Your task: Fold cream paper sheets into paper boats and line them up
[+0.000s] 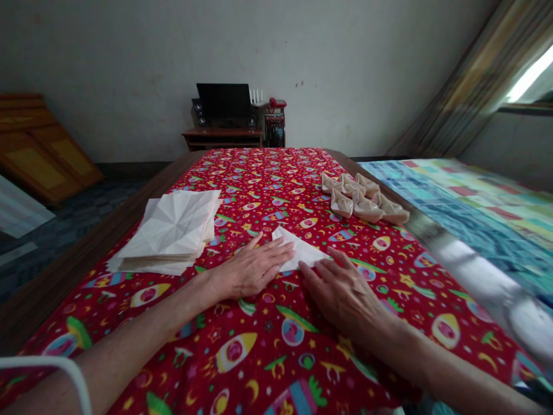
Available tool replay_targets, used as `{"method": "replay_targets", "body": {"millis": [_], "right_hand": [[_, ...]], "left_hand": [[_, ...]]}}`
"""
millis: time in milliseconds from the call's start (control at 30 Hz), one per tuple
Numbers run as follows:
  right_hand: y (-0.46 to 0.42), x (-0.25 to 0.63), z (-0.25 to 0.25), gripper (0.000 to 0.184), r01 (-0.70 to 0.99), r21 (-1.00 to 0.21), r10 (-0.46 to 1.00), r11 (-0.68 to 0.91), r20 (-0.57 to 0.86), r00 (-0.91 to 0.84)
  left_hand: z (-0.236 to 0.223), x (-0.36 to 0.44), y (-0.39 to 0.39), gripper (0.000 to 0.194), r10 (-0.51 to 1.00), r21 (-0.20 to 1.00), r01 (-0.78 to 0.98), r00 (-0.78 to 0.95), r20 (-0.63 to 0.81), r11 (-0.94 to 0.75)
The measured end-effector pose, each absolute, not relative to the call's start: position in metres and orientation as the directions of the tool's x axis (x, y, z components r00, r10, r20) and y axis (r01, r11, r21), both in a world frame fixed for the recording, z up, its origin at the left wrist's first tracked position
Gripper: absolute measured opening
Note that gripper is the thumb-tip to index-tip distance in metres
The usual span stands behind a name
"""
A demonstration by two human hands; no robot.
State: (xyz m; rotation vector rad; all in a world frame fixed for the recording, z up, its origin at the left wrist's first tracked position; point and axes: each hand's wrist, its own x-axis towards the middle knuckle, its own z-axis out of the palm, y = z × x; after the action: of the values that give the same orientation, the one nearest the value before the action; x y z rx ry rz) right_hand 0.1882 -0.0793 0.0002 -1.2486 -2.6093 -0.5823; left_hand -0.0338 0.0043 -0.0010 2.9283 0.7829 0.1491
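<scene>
A folded white sheet of paper (302, 250), roughly triangular, lies flat on the red patterned tablecloth (276, 340). My left hand (254, 268) rests palm down with its fingers stretched over the paper's left part. At the paper's right end, my right hand (341, 288) touches the lower edge and corner with extended fingertips. Both hands look open and flat, and the fingers hide parts of the sheet. To the left of my left hand sits a stack of creased paper sheets (173, 225). Several folded paper boats (365, 202) stand grouped at the right, beyond my right hand.
Dark wooden table edges (56, 268) border the cloth. A bed with a colourful cover (488, 213) adjoins on the right. Against the far wall are a monitor (224, 102) and a red telephone (276, 104). A white cable (56, 362) crosses the lower left corner.
</scene>
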Motion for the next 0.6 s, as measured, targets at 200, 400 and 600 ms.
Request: {"method": "replay_targets", "body": {"millis": [200,400,600], "right_hand": [[-0.068,0.177,0.006,0.031,0.791,0.255,0.731,0.556,0.303,-0.611],[-0.064,0.18,0.004,0.032,0.818,0.187,0.761,0.544,0.3,-0.575],[-0.07,0.186,0.006,0.025,0.83,0.121,0.778,0.545,0.297,-0.554]], "left_hand": [[-0.001,-0.037,0.007,0.046,0.501,0.163,0.487,0.863,0.06,-0.858],[0.001,-0.034,0.005,0.042,0.533,0.175,0.513,0.84,0.101,-0.841],[0.001,-0.035,-0.002,0.043,0.56,0.148,0.544,0.821,0.111,-0.826]]}}
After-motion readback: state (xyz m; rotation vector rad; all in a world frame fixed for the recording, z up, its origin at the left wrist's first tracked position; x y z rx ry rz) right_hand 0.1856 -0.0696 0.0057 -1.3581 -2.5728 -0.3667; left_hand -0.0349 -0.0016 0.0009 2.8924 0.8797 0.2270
